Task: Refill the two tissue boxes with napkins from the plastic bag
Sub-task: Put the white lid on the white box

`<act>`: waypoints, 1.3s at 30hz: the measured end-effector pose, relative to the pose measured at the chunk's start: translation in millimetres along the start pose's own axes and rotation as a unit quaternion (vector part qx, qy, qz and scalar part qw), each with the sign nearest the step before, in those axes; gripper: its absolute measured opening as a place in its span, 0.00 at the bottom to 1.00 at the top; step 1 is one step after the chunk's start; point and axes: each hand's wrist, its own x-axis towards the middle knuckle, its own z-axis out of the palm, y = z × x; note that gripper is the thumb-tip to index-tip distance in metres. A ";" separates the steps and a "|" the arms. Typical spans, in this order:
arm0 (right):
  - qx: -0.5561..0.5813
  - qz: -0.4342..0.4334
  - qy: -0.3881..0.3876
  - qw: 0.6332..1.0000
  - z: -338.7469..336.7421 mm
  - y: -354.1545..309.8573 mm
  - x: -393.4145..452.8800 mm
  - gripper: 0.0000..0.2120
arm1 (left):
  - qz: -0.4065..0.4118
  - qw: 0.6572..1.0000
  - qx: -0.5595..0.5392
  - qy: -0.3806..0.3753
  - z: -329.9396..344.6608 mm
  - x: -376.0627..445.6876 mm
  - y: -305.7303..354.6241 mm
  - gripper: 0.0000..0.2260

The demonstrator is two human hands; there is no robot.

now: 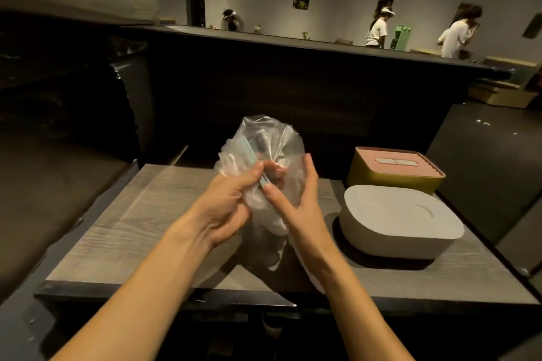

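Left hand [225, 205] gripping plastic bag [264, 149], right hand [296, 205] fingers pinching it above table [117, 228]

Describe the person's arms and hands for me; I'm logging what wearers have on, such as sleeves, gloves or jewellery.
Both forearms are bare up to the bottom edge of the picture: no sleeves show. The left hand and the right hand have no gloves, and no rings, watch or bracelet show on the fingers or wrists. The nails are short and look unpainted. No markings or cables show.

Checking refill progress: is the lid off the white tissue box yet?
No, the white tissue box still has its lid on, sitting closed on the table.
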 end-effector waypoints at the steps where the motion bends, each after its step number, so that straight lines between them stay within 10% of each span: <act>1: 0.043 0.014 -0.022 0.999 -6.0 -3.0 -5.5 0.41 | 0.000 1.000 -0.005 -0.021 4.4 -0.4 -3.1 0.11; 4: 0.073 -0.011 -0.011 0.997 -17.6 -13.3 -21.6 0.21 | 0.004 0.999 0.036 -0.034 18.4 1.5 -13.1 0.12; 12: -0.050 0.008 0.147 0.988 -81.8 -31.1 -86.6 0.10 | 0.104 0.931 0.349 0.023 74.7 -11.2 -57.0 0.22; 20: -0.104 0.107 0.105 0.983 -177.7 -46.9 -170.7 0.11 | 0.039 0.961 0.190 -0.195 128.1 -39.1 -108.5 0.22; 39: -0.154 0.256 0.191 0.935 -302.0 29.5 -301.9 0.13 | -0.071 0.930 0.245 -0.264 207.6 -76.5 -297.5 0.14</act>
